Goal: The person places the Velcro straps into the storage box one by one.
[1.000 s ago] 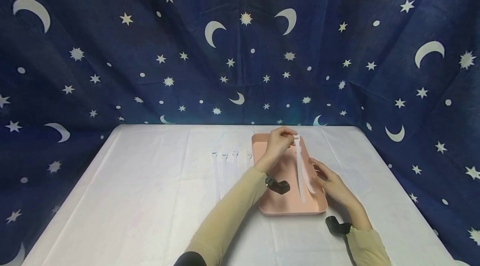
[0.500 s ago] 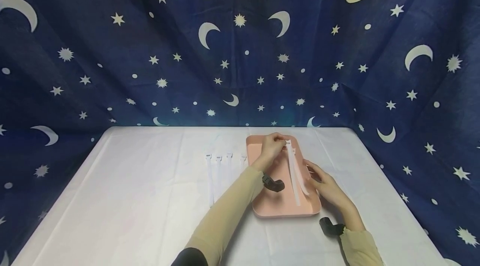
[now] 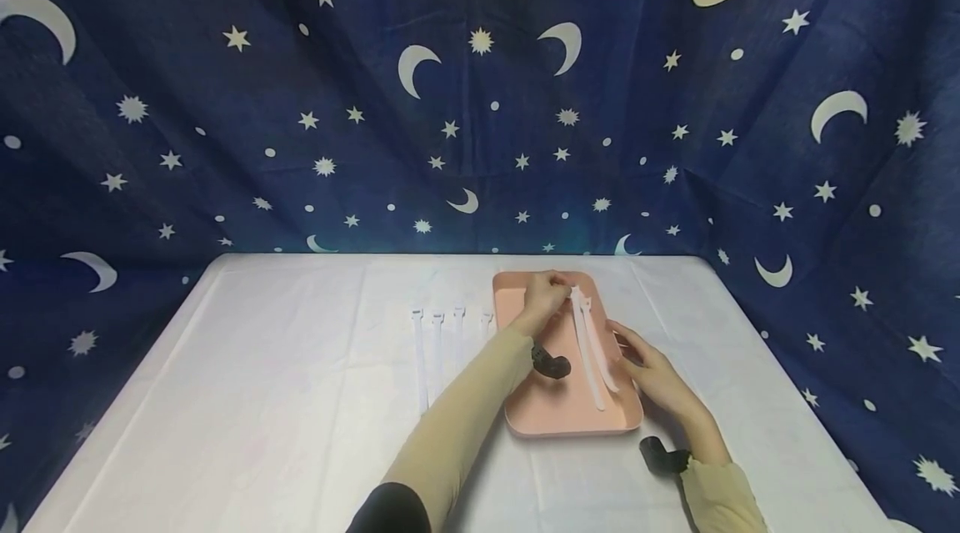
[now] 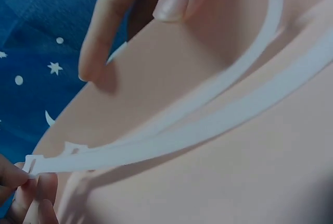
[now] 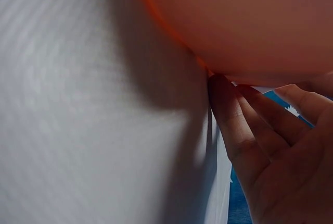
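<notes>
My left hand [image 3: 546,299] reaches over the far part of the pink tray [image 3: 542,416]. Its fingertips pinch the slotted head of a white strap-like cable tie [image 4: 140,153], whose flat band runs down the tray. Beside it lies a second white cable tie [image 3: 600,354], its narrower-looking band curving close along the first in the left wrist view. My right hand [image 3: 656,370] holds the tray's right side, with the thumb [image 4: 174,5] over the rim and fingers [image 5: 229,104] against the outer wall, low by the cloth.
Left of the tray, several white cable ties [image 3: 420,358] lie side by side on the white-covered table [image 3: 262,399], partly hidden by my left sleeve [image 3: 457,433]. A dark blue star-patterned cloth [image 3: 375,82] hangs behind the table's far edge.
My left hand has brought the pinched cable tie down closer to the tray floor, alongside the other. The right hand keeps its place at the tray; the head view has shifted slightly.
</notes>
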